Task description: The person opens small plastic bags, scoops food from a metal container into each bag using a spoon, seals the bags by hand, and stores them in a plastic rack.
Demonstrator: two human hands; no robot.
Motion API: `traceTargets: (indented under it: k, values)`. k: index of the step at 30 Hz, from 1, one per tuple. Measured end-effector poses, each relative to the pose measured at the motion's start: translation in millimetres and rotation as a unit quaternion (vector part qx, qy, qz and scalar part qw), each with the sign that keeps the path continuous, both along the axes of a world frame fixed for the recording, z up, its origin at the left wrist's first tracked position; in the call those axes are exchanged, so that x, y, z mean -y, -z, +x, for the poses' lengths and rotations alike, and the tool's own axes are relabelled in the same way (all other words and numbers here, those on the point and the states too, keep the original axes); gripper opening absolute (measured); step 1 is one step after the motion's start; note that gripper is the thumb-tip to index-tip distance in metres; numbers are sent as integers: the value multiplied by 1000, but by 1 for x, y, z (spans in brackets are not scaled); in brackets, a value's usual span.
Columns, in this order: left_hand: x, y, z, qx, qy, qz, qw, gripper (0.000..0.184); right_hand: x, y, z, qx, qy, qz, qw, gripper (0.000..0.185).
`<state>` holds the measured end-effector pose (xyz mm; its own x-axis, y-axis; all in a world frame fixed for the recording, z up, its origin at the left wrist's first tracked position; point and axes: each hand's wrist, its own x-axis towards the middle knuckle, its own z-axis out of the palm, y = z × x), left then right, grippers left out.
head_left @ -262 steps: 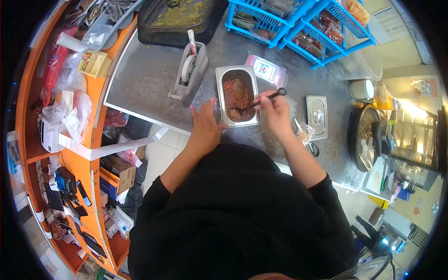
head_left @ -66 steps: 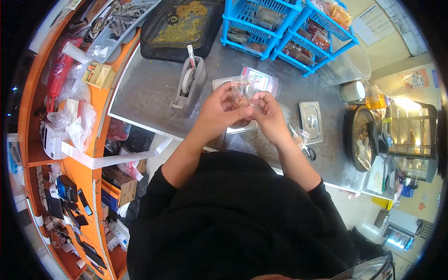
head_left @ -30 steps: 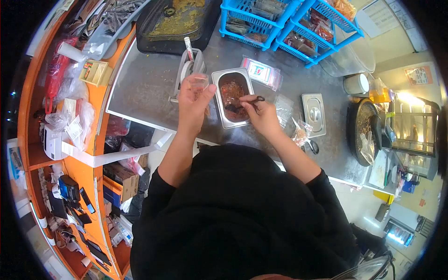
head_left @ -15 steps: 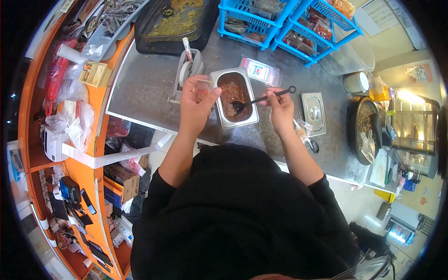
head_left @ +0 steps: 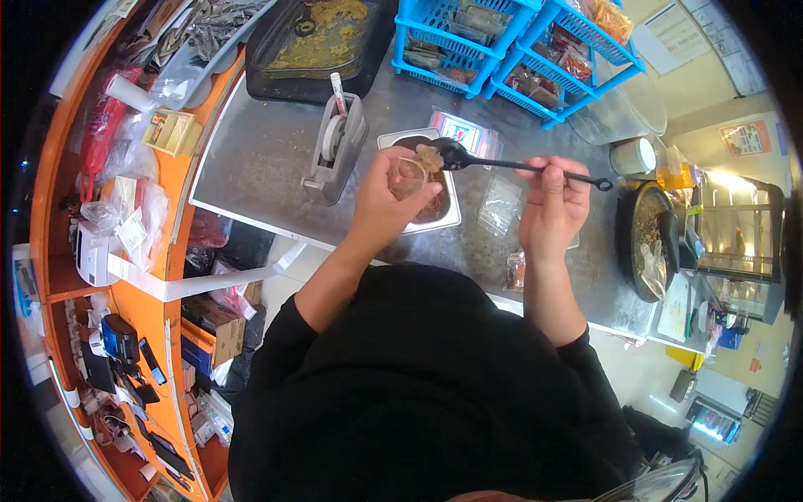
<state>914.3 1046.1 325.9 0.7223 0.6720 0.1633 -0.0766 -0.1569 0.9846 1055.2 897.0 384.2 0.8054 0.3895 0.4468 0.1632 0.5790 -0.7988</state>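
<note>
Pinching the clear bag [head_left: 408, 181] over the metal pan [head_left: 435, 227], the left hand [head_left: 379, 201] is closed near its mouth, sensible for soft, floppy plastic; the right hand [head_left: 550, 211] closes on the light, stiff spoon's [head_left: 500, 164] handle (its moist load could slip).

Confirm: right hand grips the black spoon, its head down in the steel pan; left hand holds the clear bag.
No. Head view: the black spoon has its head up at the clear bag, not down in the steel pan. Right hand and left hand: as stated.
</note>
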Motion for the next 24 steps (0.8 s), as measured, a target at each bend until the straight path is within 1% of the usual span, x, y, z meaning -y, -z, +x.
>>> traceTargets:
  k: [3, 6, 9, 12, 14, 15, 16, 18, 19, 20, 22, 23, 24]
  values:
    - [5, -7, 3, 21, 6, -22, 1000, 52, 0, 1, -8, 68, -12, 5, 998, 9]
    - [5, -7, 4, 38, 15, -41, 998, 54, 0, 2, -11, 110, -14, 10, 994, 8]
    - [5, -9, 2, 25, 22, -39, 999, 54, 1, 3, -11, 84, -10, 10, 996, 9]
    - [5, -9, 2, 19, 23, -27, 999, 52, -2, 2, -8, -57, 2, 12, 998, 12]
    - [3, -6, 2, 28, 30, -31, 999, 51, -3, 10, -1, -84, 23, 9, 996, 13]
    - [3, -5, 2, 27, 24, -54, 998, 53, -3, 16, 1, -98, 33, 8, 995, 13]
    - [2, -4, 1, 26, 17, -77, 997, 54, -2, 19, 2, -60, 16, -75, 995, 13]
    - [1, -6, 1, 46, 13, -115, 992, 59, 2, 24, -1, 16, -19, -239, 971, 13]
    - [1, -10, 2, 67, 16, -130, 989, 63, -1, 28, -5, 70, -60, -276, 957, 18]
    - [1, -12, 3, 87, 20, -145, 985, 66, -2, 30, -9, 93, -67, -291, 950, 19]
    - [0, -11, 5, 35, -22, -14, 999, 74, -6, 23, -21, 139, -80, -321, 934, 20]
    - [1, -11, 5, 8, -42, 53, 998, 77, -9, 17, -26, 203, -52, -334, 919, 20]
    - [3, -11, 6, -3, -36, 72, 997, 79, -12, 9, -30, 266, -24, -345, 900, 21]
